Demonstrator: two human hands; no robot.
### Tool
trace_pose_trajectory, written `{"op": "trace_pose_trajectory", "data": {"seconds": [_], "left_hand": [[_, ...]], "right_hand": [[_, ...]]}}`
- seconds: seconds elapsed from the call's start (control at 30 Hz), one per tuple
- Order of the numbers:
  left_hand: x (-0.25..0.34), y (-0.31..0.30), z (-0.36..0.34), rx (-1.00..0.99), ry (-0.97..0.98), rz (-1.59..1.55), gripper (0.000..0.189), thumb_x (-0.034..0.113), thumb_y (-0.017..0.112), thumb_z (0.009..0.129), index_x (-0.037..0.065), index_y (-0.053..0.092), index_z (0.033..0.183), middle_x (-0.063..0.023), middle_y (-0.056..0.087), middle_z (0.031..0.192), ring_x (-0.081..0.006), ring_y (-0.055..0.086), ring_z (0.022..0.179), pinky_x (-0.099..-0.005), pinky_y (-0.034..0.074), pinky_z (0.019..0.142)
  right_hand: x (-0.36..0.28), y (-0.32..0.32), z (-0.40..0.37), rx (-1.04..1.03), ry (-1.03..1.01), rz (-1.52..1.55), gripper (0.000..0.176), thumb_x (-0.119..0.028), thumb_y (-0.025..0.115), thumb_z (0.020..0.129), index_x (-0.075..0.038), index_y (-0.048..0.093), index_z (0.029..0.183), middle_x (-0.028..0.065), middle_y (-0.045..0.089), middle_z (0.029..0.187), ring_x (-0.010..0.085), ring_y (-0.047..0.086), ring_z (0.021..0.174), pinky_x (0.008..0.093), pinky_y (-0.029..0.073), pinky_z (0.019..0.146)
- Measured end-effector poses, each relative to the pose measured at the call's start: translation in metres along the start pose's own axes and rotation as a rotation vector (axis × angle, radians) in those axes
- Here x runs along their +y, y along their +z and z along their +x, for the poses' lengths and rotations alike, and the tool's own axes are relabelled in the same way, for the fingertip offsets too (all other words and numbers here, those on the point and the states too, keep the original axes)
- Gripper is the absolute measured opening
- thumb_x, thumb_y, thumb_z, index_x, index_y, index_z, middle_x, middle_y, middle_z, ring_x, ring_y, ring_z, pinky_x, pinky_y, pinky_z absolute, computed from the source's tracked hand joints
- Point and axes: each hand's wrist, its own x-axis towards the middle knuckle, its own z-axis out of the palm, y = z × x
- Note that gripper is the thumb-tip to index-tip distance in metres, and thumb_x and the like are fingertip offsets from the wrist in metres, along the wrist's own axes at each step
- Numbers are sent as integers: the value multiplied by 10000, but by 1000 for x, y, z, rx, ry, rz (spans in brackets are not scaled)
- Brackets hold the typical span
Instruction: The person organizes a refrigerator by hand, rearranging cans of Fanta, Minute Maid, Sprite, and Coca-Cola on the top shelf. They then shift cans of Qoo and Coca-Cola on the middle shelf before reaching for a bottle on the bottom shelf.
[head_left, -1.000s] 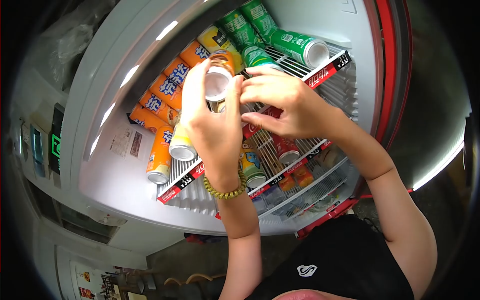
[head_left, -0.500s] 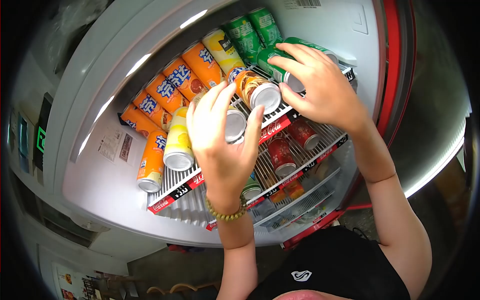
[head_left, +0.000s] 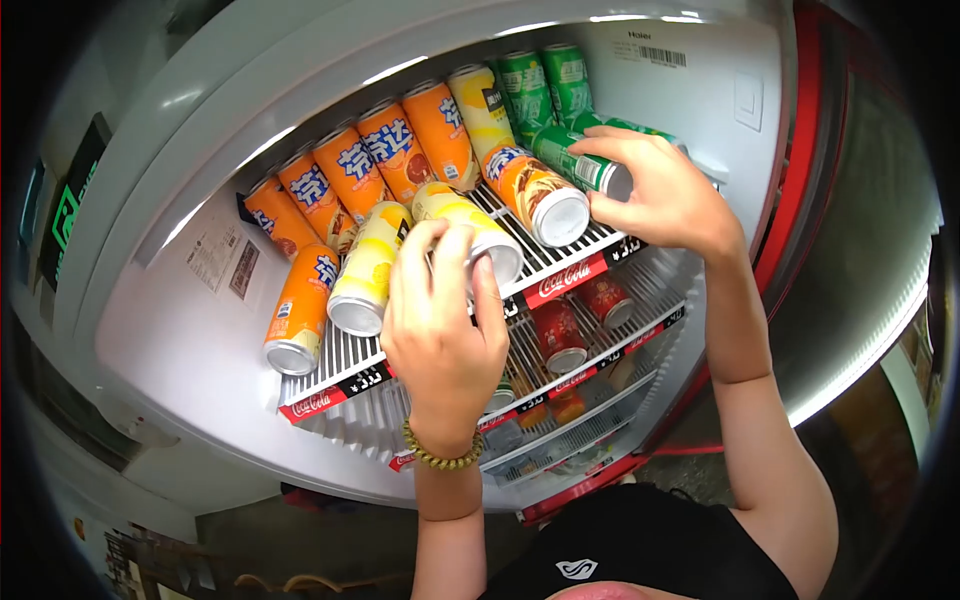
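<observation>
My left hand (head_left: 445, 325) is at the front of the upper rack, its bent fingers and thumb closed around the near end of a yellow can (head_left: 452, 207) lying on its side. My right hand (head_left: 675, 190) reaches in from the right, fingers over a green can (head_left: 575, 158) and thumb by its silver end. Between the hands lies an orange can with brown print (head_left: 530, 195), its base facing me. Another yellow can (head_left: 370, 260) and an orange can (head_left: 298, 305) lie to the left of my left hand.
Behind stands a row of orange cans (head_left: 350, 170), a yellow can (head_left: 482, 110) and green cans (head_left: 525, 88). Red cans (head_left: 558, 335) lie on the shelf below. The fridge's white side wall (head_left: 700, 95) and red-edged door (head_left: 800, 150) bound the right.
The view has shifted slightly. My left hand's fingers have drawn in at the near end of the yellow can, showing more of its body. My right hand's fingers have closed in over the green can.
</observation>
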Motion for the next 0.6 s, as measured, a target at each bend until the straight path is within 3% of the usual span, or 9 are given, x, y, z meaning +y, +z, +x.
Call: {"op": "trace_pose_trajectory", "data": {"seconds": [0.07,0.17,0.33,0.4,0.6], "left_hand": [[2,1,1,23,8,8,260,45,692,932,16,672,1189,-177,691,1208,-369,693,1041,-446,548,895],[3,1,-2,13,-20,9,289,100,698,941,30,663,1220,-175,687,1226,-373,687,1073,-442,546,909],[4,-1,-7,16,-7,50,384,170,727,930,7,629,1263,-204,670,1258,-396,669,1115,-465,528,949],[3,-2,-8,17,2,64,416,189,736,925,-1,617,1275,-212,664,1269,-403,664,1123,-473,522,959],[4,-9,-14,-23,8,74,491,220,748,922,-3,587,1329,-214,642,1321,-394,648,1163,-464,501,977]], "right_hand": [[-1,-1,6,53,-24,-3,479,-205,708,821,20,691,1244,185,714,1204,357,725,917,429,579,855],[-16,-8,10,197,-90,-7,384,-176,707,838,15,708,1172,176,719,1141,367,710,948,431,570,867],[-61,-6,6,284,-141,-47,302,-47,737,824,17,713,1118,197,711,1235,388,690,1123,416,549,994],[-70,0,5,431,-320,-81,300,4,739,811,6,721,1111,182,711,1247,382,667,1185,433,534,1034],[-85,14,-7,251,-490,58,317,28,758,793,-20,737,1105,138,701,1272,386,642,1223,473,522,1067]]}}
